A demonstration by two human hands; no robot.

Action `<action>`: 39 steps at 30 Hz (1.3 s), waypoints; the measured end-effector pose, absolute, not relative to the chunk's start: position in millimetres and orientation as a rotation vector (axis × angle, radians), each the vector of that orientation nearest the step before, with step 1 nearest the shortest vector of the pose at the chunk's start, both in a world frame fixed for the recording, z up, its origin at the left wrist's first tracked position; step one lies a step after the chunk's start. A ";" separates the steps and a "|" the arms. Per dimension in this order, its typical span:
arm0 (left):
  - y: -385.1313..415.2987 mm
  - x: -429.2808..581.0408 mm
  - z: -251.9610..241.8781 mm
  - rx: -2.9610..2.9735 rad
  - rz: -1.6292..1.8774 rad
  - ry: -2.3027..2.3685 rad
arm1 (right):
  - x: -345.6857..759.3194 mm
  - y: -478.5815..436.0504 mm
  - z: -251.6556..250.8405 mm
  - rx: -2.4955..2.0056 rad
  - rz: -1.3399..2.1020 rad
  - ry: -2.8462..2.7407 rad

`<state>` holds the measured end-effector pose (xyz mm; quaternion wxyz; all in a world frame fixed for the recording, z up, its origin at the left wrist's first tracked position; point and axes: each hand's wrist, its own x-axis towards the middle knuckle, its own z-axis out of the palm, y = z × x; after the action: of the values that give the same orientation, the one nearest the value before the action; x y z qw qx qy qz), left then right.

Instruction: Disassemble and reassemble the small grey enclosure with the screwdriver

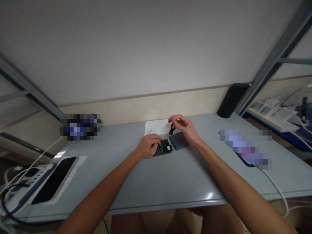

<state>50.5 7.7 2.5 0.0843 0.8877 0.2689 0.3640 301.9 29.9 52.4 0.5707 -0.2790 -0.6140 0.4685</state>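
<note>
My right hand [187, 128] grips a screwdriver [172, 129] with a black and yellow handle, tilted, its shaft pointing down at an opened electronic device [167, 148]. Whether the tip touches anything is too small to tell. A green circuit board and a black part with a small white label show in the device's dark shell. The fingers of my left hand [147, 146] close over the device's left side and hold it on the table. Under my right wrist lies a grey cover [179, 143] with a reddish mark. Several tiny dark screws [149, 131] lie on white paper [156, 124] behind.
The grey table [146, 185] meets a wall at the back. A black cylinder [232, 100] stands at the back right. A phone-like slab [243, 149] with a white cable lies right. At left are a dark phone [55, 180], a power strip [29, 188] and a blurred-out object [80, 127].
</note>
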 end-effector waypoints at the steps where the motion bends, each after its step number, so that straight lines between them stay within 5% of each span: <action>1: 7.6 50.5 2.7 2.649 1.084 0.801 | 301.7 29.6 53.5 -0.674 1.095 -1.441; 39: 12.5 48.9 -2.6 2.736 1.106 0.748 | 299.9 22.4 61.9 -0.563 1.154 -1.546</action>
<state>48.9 12.5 -2.6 0.0485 0.8976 0.2456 0.3628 299.9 22.4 61.9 0.5361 -0.2365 -0.6495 0.4846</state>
